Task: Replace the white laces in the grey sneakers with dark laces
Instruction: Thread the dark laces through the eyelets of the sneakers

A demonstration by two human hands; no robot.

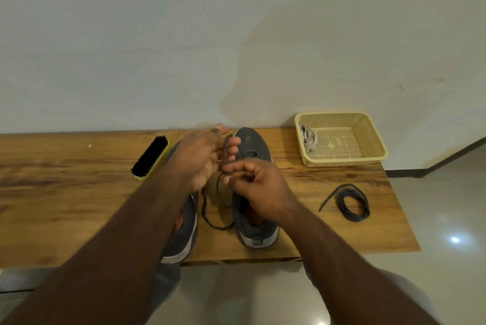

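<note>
- While both forearms reach in from the near edge, the right sneaker [256,193] serves as the landmark: it stands on the wooden table [65,193] with its heel toward the person and its toe toward the wall.
- Just left of that sneaker, the left sneaker [184,232] lies mostly hidden under the left forearm, its heel overhanging the table's near edge.
- Between the two shoes a dark lace [210,216] droops in a loop onto the table and rises to the hands.
- Over the right sneaker's tongue, the right hand [259,185] has its fingers curled, thumb and forefinger pinching the dark lace.
- Just left of the sneaker's toe, the left hand [203,159] is held palm-right with fingers loosely spread; the lace runs up between its fingertips, and the thumb's grip cannot be told.
- Right of the sneaker, well apart, a coiled dark lace [352,203] rests on the table.
- Left of the sneaker, beyond the left shoe, a shoe brush [151,157] lies bristles up.
- Right and farther back from the sneaker's toe, a cream basket [368,140] sits by the wall, with white laces [309,137] bundled in its left end.
</note>
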